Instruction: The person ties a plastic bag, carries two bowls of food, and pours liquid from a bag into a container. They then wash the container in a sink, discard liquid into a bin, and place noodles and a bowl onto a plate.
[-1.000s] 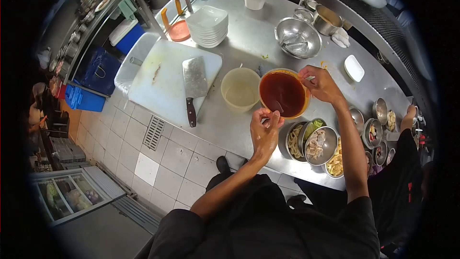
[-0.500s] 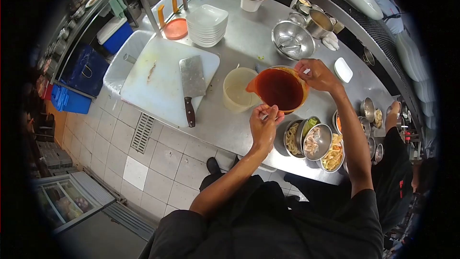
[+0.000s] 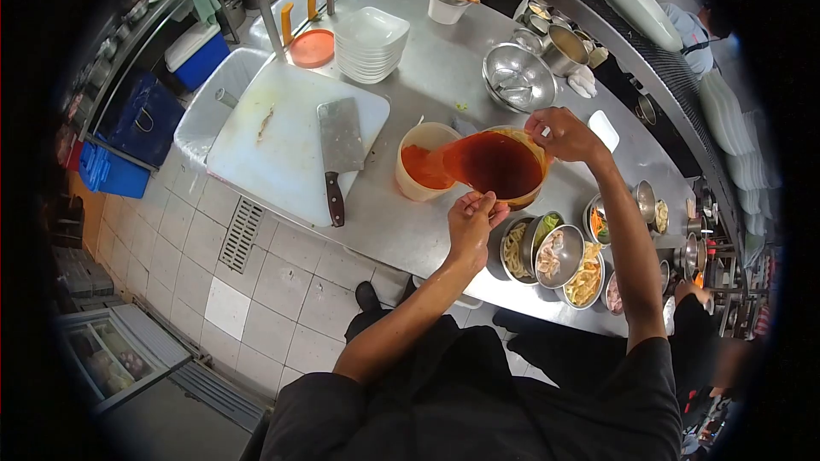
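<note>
Both my hands grip the rim of a round container [image 3: 544, 177], tilted to the left. Dark red sauce [image 3: 504, 166] fills it and runs over its left lip into a translucent plastic tub [image 3: 427, 136] on the steel counter. My left hand [image 3: 474, 222] is closed on the near edge, thumb and fingers pinched together. On the far right edge, my right hand [image 3: 564, 132] is closed too. Red sauce covers the bottom of the tub. Left of it, a cleaver [image 3: 340, 141] lies on a white cutting board [image 3: 248, 162].
Metal bowls of noodles [image 3: 515, 249], meat [image 3: 557, 254] and other food crowd the near right of the counter. A stack of white dishes [image 3: 371, 47] and a steel mixing bowl [image 3: 519, 77] stand farther back. A co-worker's dark sleeve [image 3: 692, 333] shows at right.
The container has tipped further left. Sauce now flows into the tub, which held none of it before. Both hands have kept their hold.
</note>
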A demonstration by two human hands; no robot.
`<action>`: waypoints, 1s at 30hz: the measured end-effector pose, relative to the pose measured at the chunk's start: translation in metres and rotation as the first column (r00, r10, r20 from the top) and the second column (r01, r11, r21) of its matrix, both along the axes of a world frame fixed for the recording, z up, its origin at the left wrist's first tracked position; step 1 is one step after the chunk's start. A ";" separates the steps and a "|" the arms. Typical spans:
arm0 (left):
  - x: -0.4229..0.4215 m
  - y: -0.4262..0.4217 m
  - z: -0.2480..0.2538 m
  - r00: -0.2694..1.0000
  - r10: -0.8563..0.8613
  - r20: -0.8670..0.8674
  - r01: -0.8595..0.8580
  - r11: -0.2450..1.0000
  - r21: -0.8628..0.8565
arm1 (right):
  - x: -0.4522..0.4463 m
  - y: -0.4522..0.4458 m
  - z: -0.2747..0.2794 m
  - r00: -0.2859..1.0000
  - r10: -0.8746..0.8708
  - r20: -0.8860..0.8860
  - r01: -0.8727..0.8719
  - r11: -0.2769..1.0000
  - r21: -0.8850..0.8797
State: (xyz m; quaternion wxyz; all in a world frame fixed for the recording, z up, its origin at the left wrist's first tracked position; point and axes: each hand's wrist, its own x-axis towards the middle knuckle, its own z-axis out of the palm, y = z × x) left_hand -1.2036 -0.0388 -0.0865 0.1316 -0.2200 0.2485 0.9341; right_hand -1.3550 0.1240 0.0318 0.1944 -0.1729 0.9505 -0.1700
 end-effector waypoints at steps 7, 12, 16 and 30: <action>-0.004 -0.005 -0.008 1.000 -0.018 0.005 0.018 0.999 0.050 | -0.007 -0.011 0.002 0.998 0.063 -0.018 -0.061 0.993 0.101; -0.007 -0.007 -0.006 0.998 -0.009 0.067 0.003 0.995 0.096 | -0.015 -0.015 0.002 0.993 0.119 -0.018 -0.115 0.980 0.165; -0.010 -0.011 -0.004 0.997 0.007 0.072 -0.018 0.988 0.156 | -0.014 -0.031 0.013 0.997 0.076 0.008 -0.076 0.983 0.168; -0.015 -0.025 -0.015 0.989 0.009 0.149 -0.057 0.945 0.321 | -0.029 -0.113 0.032 0.990 0.137 0.032 -0.136 0.874 0.467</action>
